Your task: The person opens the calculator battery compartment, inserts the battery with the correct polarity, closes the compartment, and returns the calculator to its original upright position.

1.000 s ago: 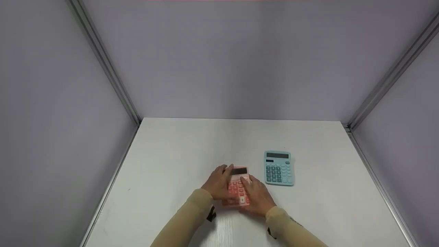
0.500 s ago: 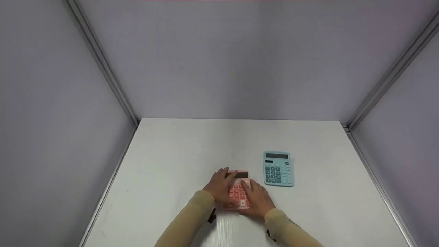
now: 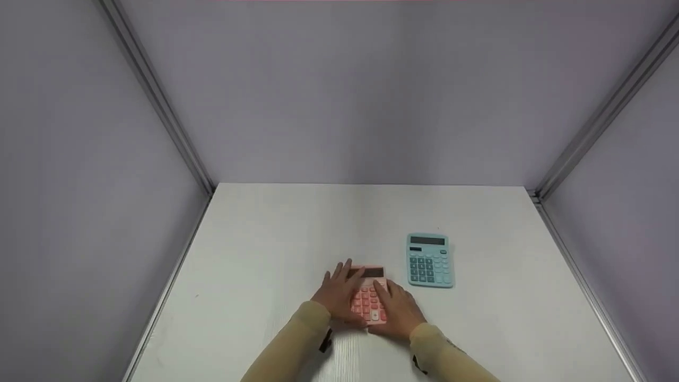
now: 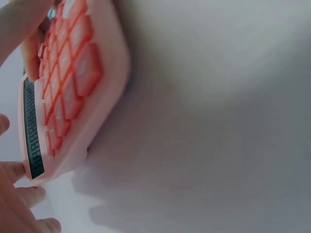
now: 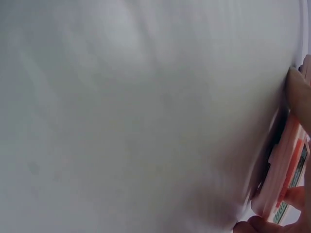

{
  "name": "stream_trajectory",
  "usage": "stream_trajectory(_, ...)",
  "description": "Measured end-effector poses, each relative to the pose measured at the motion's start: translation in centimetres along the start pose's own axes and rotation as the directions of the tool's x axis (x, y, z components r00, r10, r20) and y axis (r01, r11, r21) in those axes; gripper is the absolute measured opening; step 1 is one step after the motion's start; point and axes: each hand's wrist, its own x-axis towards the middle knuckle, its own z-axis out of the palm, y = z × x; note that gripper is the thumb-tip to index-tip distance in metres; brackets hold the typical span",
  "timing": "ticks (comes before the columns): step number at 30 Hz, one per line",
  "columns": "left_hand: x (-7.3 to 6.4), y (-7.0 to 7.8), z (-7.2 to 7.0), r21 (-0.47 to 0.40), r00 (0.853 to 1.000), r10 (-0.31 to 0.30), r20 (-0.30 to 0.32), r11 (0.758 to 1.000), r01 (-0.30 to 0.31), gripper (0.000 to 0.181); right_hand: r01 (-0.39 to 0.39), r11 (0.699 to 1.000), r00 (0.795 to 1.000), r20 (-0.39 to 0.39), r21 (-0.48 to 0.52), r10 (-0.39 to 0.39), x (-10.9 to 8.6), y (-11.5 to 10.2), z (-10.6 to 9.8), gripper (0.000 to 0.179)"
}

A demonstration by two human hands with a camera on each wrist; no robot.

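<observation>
A pink calculator [image 3: 366, 307] lies near the person on the white table, its dark display toward the far side. My left hand [image 3: 337, 294] rests along its left side with fingers spread, some reaching the display edge and the thumb near the close corner. In the left wrist view, digits show on the display [image 4: 33, 131], and the fingertips [image 4: 31, 194] sit beside that end. My right hand [image 3: 400, 310] grips the calculator's right side, one finger over the keys. The right wrist view catches only the calculator's edge [image 5: 282, 170] and part of the hand.
To the right and a little farther off lies a light blue calculator [image 3: 429, 260], face up. Grey panels [image 3: 318, 95] with metal corner rails [image 3: 159, 90] stand behind and beside the white table [image 3: 254, 233].
The pink calculator and both hands have shifted slightly toward the person. The left fingers have spread farther apart. The blue calculator stays where it was.
</observation>
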Motion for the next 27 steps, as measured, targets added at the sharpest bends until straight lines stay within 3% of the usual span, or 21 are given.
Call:
stream_trajectory(7,-2.3,0.6,0.6,0.091,0.996,-0.059,-0.069,0.994,0.065,0.135,-0.01,0.999,1.0,0.014,0.035,0.01,-1.0,0.2,-0.7,0.103)
stream_trajectory(10,-3.4,0.9,0.7,0.08,0.994,-0.09,-0.066,0.992,0.095,0.134,-0.013,0.998,1.0,0.027,0.062,0.011,-1.7,0.4,-1.0,0.094)
stream_trajectory(14,-4.2,1.2,1.2,0.081,0.993,-0.101,-0.055,0.991,0.105,0.127,0.003,1.0,1.0,0.029,0.02,-0.003,-2.6,0.5,-1.1,0.084)
stream_trajectory(22,-4.4,0.7,1.9,0.159,0.991,-0.107,-0.075,0.98,0.118,0.109,0.032,0.985,0.999,-0.018,-0.171,-0.035,-2.5,0.3,-0.9,0.073)
stream_trajectory(27,-3.6,0.1,1.9,0.184,0.991,-0.101,-0.091,0.976,0.116,0.101,0.005,0.983,0.999,-0.051,-0.185,-0.015,-1.8,0.2,-1.0,0.071)
